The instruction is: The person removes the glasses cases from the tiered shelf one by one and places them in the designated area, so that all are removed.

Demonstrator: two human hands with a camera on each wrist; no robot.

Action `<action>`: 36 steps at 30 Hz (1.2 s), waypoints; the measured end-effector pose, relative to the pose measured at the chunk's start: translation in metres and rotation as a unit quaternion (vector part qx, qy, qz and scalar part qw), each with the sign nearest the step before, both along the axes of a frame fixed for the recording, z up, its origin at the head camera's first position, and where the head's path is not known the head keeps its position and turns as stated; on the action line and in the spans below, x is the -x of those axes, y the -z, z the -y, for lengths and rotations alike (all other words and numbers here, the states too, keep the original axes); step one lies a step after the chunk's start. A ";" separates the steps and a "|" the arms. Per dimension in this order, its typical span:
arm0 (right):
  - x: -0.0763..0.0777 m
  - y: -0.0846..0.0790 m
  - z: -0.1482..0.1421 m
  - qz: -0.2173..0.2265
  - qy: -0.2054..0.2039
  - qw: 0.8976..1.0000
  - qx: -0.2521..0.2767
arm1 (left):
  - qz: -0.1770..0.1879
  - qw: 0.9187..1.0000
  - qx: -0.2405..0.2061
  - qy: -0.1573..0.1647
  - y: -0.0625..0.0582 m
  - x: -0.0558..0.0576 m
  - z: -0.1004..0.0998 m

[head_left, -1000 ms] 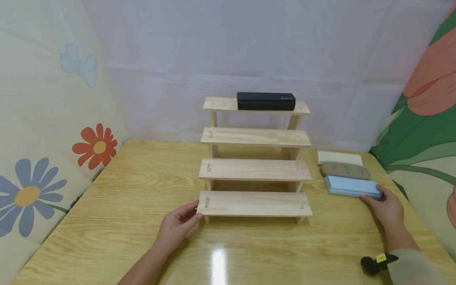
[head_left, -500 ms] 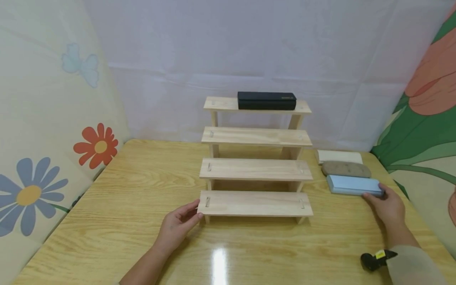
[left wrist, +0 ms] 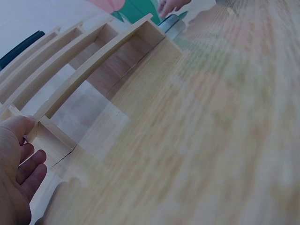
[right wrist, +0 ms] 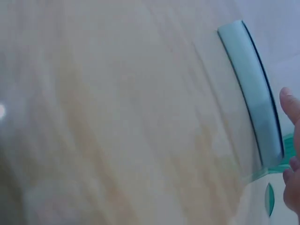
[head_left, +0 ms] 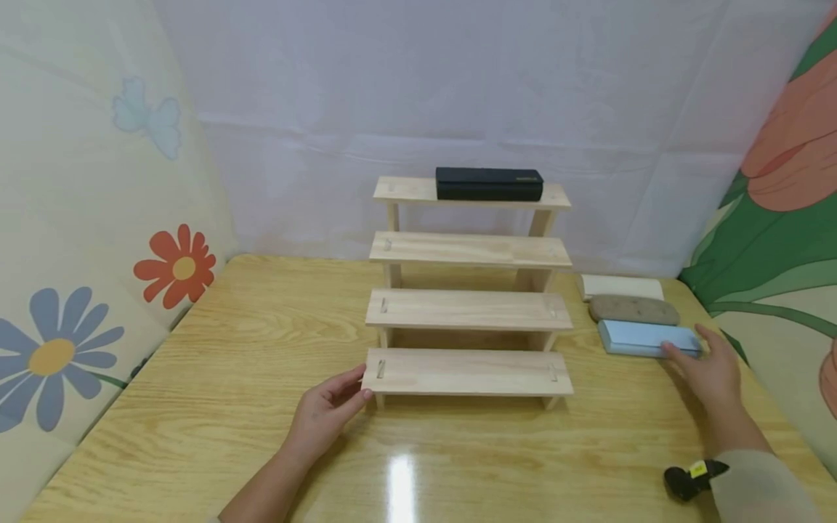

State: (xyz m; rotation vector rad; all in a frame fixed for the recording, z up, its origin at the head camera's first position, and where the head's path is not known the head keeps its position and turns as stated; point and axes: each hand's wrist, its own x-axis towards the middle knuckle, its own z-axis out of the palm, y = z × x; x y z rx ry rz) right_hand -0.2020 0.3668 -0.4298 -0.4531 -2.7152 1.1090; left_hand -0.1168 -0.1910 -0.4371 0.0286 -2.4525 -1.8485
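Observation:
A stepped wooden display stand (head_left: 471, 309) is on the table, its lowest shelf (head_left: 467, 372) nearest me. My left hand (head_left: 322, 415) holds the left end of that shelf, thumb at the front corner and a finger at the back; in the left wrist view its other fingers curl loosely below. At the right lies a light blue glasses case (head_left: 647, 338). My right hand (head_left: 711, 374) is at its right end, thumb and forefinger spread. The right wrist view shows the thumb (right wrist: 289, 104) apart from the case. A black glasses case (head_left: 489, 184) sits on the top shelf.
Behind the light blue case lie a brown case (head_left: 633, 310) and a white case (head_left: 621, 288), side by side. The wood-grain table (head_left: 216, 363) meets a pale cloth backdrop (head_left: 314, 145) at the back and flower-printed panels at both sides.
My right hand's thumb and forefinger have lifted off the light blue case, after holding its right end and shifting it slightly. My left hand stays at the shelf end.

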 end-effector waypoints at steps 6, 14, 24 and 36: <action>0.003 -0.011 0.009 -0.009 -0.019 1.000 0.011 | 0.002 1.000 -0.009 0.000 0.000 0.000 0.000; 0.013 -0.026 0.020 -0.005 -0.036 0.998 0.041 | 0.003 1.000 -0.012 0.001 0.001 0.000 0.000; 0.025 -0.047 0.032 -0.035 -0.074 0.994 0.069 | 0.010 1.000 -0.001 -0.003 0.000 0.001 0.000; 0.040 -0.077 0.049 -0.037 -0.090 0.994 0.057 | 0.009 1.000 -0.001 -0.006 -0.001 0.001 -0.001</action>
